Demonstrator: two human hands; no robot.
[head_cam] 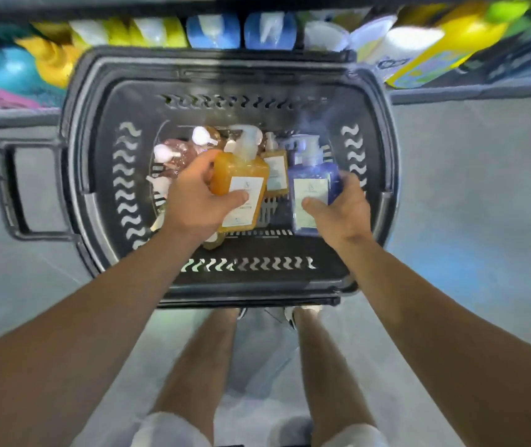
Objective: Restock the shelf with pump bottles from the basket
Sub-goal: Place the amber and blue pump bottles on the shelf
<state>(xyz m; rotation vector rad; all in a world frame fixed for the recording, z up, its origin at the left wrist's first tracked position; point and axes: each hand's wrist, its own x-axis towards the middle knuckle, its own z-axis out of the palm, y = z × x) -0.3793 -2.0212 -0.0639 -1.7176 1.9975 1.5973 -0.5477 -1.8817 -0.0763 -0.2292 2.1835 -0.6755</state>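
A black plastic basket (96, 175) stands on the floor in front of me, below the shelf (451, 95). My left hand (196, 201) grips an orange pump bottle (241, 175) with a white label, held over the basket. Beside it my right hand (341, 211) grips a blue-purple pump bottle (312, 175) with a white label. More pump bottles lie in the basket: pinkish ones (183, 153) at the left and another orange one (275, 166) between the two held bottles.
The shelf above the basket carries blurred yellow, blue, white and pink bottles (212, 30). The basket's handle (9, 188) sticks out to the left. Grey floor lies on both sides. My legs and shoes (290, 317) stand just behind the basket.
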